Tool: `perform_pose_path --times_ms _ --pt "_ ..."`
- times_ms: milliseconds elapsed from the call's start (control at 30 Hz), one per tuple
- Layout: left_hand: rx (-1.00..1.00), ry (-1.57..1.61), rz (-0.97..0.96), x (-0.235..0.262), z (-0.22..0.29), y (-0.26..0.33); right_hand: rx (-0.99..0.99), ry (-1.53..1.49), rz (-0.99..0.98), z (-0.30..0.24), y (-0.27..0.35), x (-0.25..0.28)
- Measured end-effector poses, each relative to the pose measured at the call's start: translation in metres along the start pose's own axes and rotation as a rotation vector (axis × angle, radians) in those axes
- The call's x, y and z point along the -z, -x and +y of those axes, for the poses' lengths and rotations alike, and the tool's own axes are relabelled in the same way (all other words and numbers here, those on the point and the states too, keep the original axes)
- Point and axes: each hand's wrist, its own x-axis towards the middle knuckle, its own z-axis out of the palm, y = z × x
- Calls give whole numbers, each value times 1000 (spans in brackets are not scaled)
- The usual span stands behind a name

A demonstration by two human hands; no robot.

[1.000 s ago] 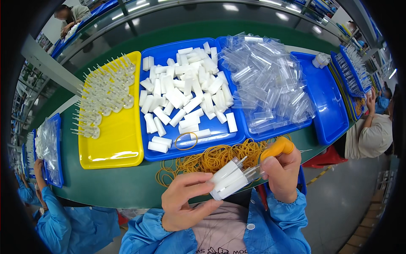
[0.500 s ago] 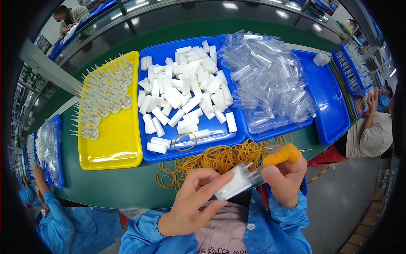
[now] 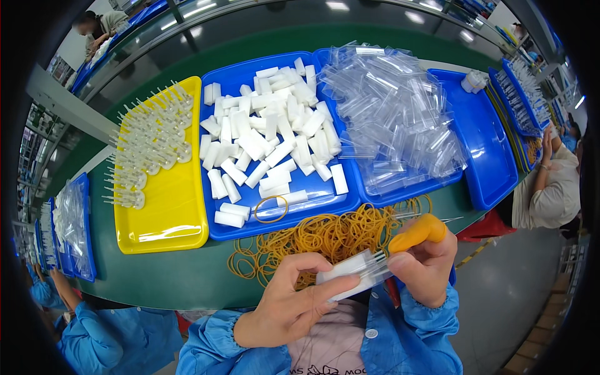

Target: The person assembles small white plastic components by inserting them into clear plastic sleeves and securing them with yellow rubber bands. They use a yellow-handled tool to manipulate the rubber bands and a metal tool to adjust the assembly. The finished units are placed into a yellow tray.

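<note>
My left hand [image 3: 297, 300] grips a clear plastic sleeve [image 3: 373, 275] between thumb and fingers, with a white foam block [image 3: 344, 269] inside it. Thin pale prongs [image 3: 379, 256] show at the sleeve's right end. There my right hand [image 3: 425, 262] is closed, its thumb and bent index finger pinching that end; the exact contact is partly hidden. An orange finger cot [image 3: 419, 232] covers the right index finger. Just beyond both hands lies a heap of tan rubber bands [image 3: 325, 231] on the green table [image 3: 156, 275].
A yellow tray [image 3: 169, 228] holds pronged white pieces. Blue trays hold white foam blocks [image 3: 250, 144] and clear sleeves [image 3: 400, 119]; another blue tray [image 3: 487, 150] stands at right. One rubber band [image 3: 270, 209] lies on the foam tray. Co-workers sit left [image 3: 119, 331] and right [image 3: 547, 187].
The sleeve has turned in my left hand and its foam block now shows lengthwise. My left fingers have shifted along it; my right hand stays at the pronged end.
</note>
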Motion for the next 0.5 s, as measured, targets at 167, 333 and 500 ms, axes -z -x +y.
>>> perform_pose_path --times_ms 167,333,500 --pt "76 -21 122 -2 7 -2 51 175 -146 0 -6 11" --pt "254 574 -26 -6 7 -4 -3 178 -339 -7 -17 15" --pt "677 1236 -357 -4 -1 -10 26 338 -523 -20 -20 6"
